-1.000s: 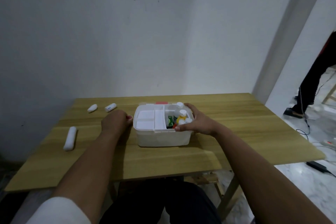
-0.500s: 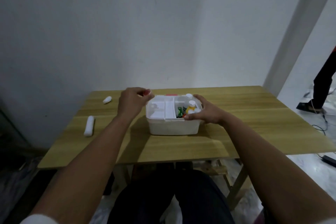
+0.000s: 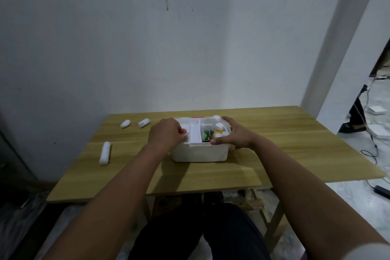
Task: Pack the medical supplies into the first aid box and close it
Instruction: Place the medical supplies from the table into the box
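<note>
The open white plastic first aid box (image 3: 200, 152) sits mid-frame on the light wooden worktop (image 3: 274, 154); it looks light, rigid and smooth, best gripped by its side walls. The left hand (image 3: 166, 135) curls its fingers over the left rim, the right hand (image 3: 234, 136) clasps the right wall. Three white gauze rolls (image 3: 104, 153) lie unpacked at left. No writing is legible.

A wooden table (image 3: 274, 154) stands by the wall. A white box (image 3: 199, 153) sits on it near the middle. On the left side lie three white rolls: a long roll (image 3: 104, 152) near the edge and two short rolls (image 3: 125, 123) (image 3: 144, 122) farther back, side by side.
</note>
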Tool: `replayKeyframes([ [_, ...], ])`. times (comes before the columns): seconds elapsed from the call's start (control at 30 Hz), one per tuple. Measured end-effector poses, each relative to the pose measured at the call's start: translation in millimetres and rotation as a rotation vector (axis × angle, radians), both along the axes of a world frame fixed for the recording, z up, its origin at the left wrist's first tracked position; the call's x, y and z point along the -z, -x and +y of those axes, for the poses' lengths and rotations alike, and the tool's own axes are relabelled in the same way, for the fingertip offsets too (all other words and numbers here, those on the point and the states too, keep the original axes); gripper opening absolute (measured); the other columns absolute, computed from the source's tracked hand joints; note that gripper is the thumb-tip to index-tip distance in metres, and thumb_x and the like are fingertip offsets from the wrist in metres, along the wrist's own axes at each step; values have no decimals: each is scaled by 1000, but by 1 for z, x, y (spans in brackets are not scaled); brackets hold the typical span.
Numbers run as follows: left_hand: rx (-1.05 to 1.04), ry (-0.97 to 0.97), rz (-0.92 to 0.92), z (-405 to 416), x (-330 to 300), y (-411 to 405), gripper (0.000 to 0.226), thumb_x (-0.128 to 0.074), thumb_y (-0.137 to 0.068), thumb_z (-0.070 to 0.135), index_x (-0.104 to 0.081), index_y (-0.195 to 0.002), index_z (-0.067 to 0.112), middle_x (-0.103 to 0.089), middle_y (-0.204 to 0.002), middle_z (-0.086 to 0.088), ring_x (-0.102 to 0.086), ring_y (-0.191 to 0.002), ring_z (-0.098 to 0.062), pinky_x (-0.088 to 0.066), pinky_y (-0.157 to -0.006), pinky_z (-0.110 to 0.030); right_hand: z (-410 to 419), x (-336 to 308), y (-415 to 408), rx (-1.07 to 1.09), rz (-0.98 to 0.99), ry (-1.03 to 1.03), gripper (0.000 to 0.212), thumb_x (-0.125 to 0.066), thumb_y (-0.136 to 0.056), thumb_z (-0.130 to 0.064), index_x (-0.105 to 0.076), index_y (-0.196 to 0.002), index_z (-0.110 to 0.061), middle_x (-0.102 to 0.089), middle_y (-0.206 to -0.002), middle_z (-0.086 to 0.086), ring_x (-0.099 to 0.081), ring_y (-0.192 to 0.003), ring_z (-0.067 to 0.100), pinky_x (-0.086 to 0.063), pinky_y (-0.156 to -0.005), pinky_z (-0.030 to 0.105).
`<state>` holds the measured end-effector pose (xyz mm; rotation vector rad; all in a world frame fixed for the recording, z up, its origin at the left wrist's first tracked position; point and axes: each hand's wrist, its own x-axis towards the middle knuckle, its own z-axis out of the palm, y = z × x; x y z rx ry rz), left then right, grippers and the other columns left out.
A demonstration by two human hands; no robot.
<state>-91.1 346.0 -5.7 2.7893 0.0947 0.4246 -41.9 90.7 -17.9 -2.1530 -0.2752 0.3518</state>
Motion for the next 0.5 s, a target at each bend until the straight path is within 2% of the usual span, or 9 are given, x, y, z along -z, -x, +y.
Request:
replayKeyframes([
  [0.07,-3,-66,47,-2,-2,-1,31,-66,-84,40,-65,-62,19,-60,-61,3,-57,-57,-15,-33,-50,-26,0,0,1,2,2,3,119,-91,-72,-34,-12,-161,-25,-45,-147,3,-49,-116,21,-45,-66,22],
  [0.17,-14,-109,141,-4,-7,-5,29,-67,-80,44,-65,-68,18,-63,-68,1,-64,-71,-21,-40,-54,-28,1,-1,2,5,-1,18,120,-91,-72,-37,-12,-161,-26,-43,-151,5,-48,-117,22,-45,-66,23],
  [0.23,29,-6,225,0,-14,-12,23,-74,-78,41,-72,-87,20,-73,-89,-2,-67,-82,-21,-49,-60,-31,1,-2,3,5,-3,23,120,-91,-71,-38,-12,-161,-27,-43,-152,5,-49,-117,23,-46,-66,24],
  [0.3,65,181,248,8,-24,-16,48,-79,-79,32,-72,-121,11,-73,-118,-5,-67,-92,-17,-51,-70,-30,1,-3,3,6,-1,27,120,-91,-71,-38,-11,-161,-27,-43,-151,4,-49,-117,22,-46,-66,24],
  [0.33,63,257,218,14,-29,-17,50,-78,-81,29,-69,-127,9,-70,-126,-6,-66,-98,-18,-51,-76,-29,0,-4,2,6,4,33,121,-91,-70,-40,-12,-161,-28,-43,-151,3,-50,-117,22,-47,-66,24],
  [0.4,-1,374,112,31,-32,-18,45,-72,-86,28,-70,-127,12,-68,-130,-6,-65,-109,-21,-51,-89,-33,-1,-4,0,9,15,55,122,-91,-68,-44,-13,-160,-30,-44,-148,1,-51,-117,23,-48,-65,26],
  [0.5,-169,425,0,70,-20,-22,42,-67,-86,33,-70,-125,18,-70,-125,-5,-65,-106,-23,-53,-92,-38,-1,-4,-6,6,15,77,121,-92,-65,-48,-15,-158,-36,-47,-140,-2,-53,-115,24,-52,-64,30],
])
